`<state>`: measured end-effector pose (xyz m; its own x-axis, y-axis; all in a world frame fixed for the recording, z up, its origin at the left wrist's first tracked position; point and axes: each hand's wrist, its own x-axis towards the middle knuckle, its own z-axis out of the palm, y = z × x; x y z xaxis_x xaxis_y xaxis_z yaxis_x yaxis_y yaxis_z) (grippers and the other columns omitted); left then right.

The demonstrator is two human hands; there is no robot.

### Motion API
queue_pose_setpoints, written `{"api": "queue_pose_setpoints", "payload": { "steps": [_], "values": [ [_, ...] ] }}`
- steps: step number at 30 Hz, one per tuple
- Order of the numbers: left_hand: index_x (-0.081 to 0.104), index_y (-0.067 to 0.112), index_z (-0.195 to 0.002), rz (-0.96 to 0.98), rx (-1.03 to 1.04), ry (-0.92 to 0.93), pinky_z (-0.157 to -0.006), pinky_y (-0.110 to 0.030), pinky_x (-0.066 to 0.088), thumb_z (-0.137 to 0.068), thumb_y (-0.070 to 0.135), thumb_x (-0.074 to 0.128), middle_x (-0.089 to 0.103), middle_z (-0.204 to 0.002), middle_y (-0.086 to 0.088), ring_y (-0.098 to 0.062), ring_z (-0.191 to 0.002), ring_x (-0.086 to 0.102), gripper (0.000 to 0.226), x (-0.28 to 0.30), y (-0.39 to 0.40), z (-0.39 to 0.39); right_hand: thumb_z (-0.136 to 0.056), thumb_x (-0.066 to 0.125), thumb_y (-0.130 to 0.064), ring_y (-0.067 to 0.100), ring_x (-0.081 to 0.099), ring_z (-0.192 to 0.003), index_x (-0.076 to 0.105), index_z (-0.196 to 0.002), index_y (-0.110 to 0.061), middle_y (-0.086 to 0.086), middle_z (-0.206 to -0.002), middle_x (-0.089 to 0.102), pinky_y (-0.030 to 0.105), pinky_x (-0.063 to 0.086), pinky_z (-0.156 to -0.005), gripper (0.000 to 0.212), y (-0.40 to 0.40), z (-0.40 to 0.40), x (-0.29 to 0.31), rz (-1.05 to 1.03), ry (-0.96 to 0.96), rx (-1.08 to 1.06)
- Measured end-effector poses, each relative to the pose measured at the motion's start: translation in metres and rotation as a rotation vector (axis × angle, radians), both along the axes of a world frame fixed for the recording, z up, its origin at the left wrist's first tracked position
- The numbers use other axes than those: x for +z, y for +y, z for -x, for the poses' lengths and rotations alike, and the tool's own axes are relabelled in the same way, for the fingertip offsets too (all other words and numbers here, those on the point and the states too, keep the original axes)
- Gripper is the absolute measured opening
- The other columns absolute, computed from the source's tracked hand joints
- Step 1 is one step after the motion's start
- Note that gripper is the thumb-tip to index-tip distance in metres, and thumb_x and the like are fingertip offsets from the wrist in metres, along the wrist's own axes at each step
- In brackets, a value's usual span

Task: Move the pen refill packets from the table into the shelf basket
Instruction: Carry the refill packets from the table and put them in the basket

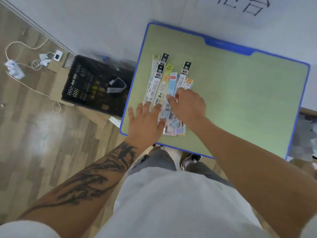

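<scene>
Several long, narrow pen refill packets [169,83] lie in a loose fan on the left part of the green table [240,93] with its blue rim. My left hand [145,121] lies flat with spread, straight fingers on the near left ends of the packets. My right hand [187,105] hovers over the middle of the pile, its fingers bent down onto the packets; whether it pinches one is hidden by the hand itself. No shelf basket shows in this view.
A black plastic crate [96,86] stands on the wooden floor just left of the table, holding a grey item. White cables and a power strip [14,69] lie on the floor at far left. A white wall runs behind the table.
</scene>
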<state>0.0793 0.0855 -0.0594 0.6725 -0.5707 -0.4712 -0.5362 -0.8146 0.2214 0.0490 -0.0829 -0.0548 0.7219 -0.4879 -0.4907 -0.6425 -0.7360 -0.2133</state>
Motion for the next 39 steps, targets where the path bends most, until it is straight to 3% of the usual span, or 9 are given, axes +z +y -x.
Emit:
{"api": "queue_pose_setpoints", "payload": {
  "steps": [4,7,11,18,23,26,29,34,39],
  "values": [
    [0.035,0.028,-0.157,-0.001,-0.016,-0.011,-0.121,-0.065,0.014,-0.102,0.056,0.043,0.036,-0.161,-0.011,-0.036,-0.150,0.028,0.062,-0.009,0.002,-0.016,-0.095,0.044,-0.076,0.031,0.064,-0.105,0.058,-0.117,-0.017,0.006,-0.109,0.065,0.042,0.045,-0.088,0.065,0.003,-0.010,-0.013,0.098,0.141,0.057],
    [0.037,0.028,-0.156,0.018,-0.007,0.022,-0.122,-0.064,0.014,-0.102,0.056,0.044,0.036,-0.161,-0.010,-0.034,-0.151,0.028,0.061,-0.014,0.001,-0.018,-0.099,0.051,-0.063,0.034,0.063,-0.108,0.059,-0.116,-0.014,0.009,-0.113,0.064,0.042,0.043,-0.088,0.053,0.001,-0.004,-0.018,0.095,0.125,0.030],
    [0.054,0.029,-0.144,0.138,0.071,0.092,-0.118,-0.057,0.029,-0.101,0.052,0.050,0.050,-0.152,-0.003,-0.029,-0.140,0.045,0.049,-0.012,-0.009,-0.014,-0.103,0.052,-0.046,0.032,0.060,-0.091,0.051,-0.089,-0.016,0.004,-0.091,0.055,0.037,0.040,-0.075,0.033,-0.004,0.009,-0.016,-0.082,0.096,-0.148],
    [0.075,0.021,-0.105,0.534,0.663,0.708,-0.076,-0.037,0.055,-0.102,0.040,0.062,0.073,-0.089,0.004,-0.011,-0.077,0.066,0.023,0.022,-0.040,-0.018,-0.098,0.068,-0.035,0.009,0.045,-0.054,0.047,-0.069,-0.019,-0.006,-0.062,0.049,0.017,0.034,-0.049,0.039,0.006,0.042,0.022,-0.489,-0.164,-0.350],
    [0.073,0.014,-0.094,0.574,0.800,0.907,-0.076,-0.042,0.058,-0.102,0.022,0.066,0.073,-0.081,-0.004,-0.019,-0.076,0.067,0.013,0.033,-0.043,-0.022,-0.098,0.068,-0.041,0.008,0.052,-0.057,0.066,-0.082,-0.012,0.005,-0.071,0.067,0.027,0.042,-0.058,0.033,0.011,0.053,0.036,-0.690,-0.205,-0.346],
    [0.072,0.015,-0.101,0.543,0.917,0.870,-0.067,-0.035,0.060,-0.104,0.022,0.062,0.076,-0.093,-0.008,-0.023,-0.082,0.072,0.013,0.031,-0.042,-0.031,-0.099,0.064,-0.046,0.011,0.064,-0.069,0.070,-0.092,-0.021,-0.004,-0.080,0.072,0.026,0.045,-0.063,0.027,-0.004,0.045,0.024,-0.572,-0.261,-0.478],
    [0.072,0.018,-0.103,0.506,0.955,0.829,-0.077,-0.043,0.064,-0.105,0.023,0.061,0.077,-0.100,-0.010,-0.026,-0.087,0.073,0.012,0.028,-0.042,-0.034,-0.097,0.063,-0.048,0.020,0.064,-0.088,0.060,-0.101,-0.024,-0.004,-0.094,0.067,0.034,0.049,-0.074,0.024,-0.024,0.035,-0.001,-0.343,-0.139,-0.533],
    [0.071,0.021,-0.104,0.479,0.952,0.876,-0.077,-0.043,0.064,-0.105,0.024,0.062,0.074,-0.082,0.001,-0.016,-0.071,0.072,0.011,0.028,-0.043,-0.031,-0.092,0.072,-0.048,0.024,0.061,-0.089,0.051,-0.103,-0.021,-0.001,-0.097,0.062,0.037,0.048,-0.073,0.036,-0.027,0.030,-0.024,-0.362,0.051,-0.544],
    [0.070,0.016,-0.108,0.485,0.999,0.894,-0.067,-0.038,0.061,-0.105,0.022,0.060,0.071,-0.078,0.001,-0.016,-0.063,0.070,0.012,0.031,-0.048,-0.038,-0.097,0.068,-0.031,0.026,0.062,-0.083,0.051,-0.079,-0.019,0.002,-0.083,0.063,0.034,0.046,-0.069,0.027,-0.024,0.034,-0.027,-0.395,-0.005,-0.628]
  ]
}}
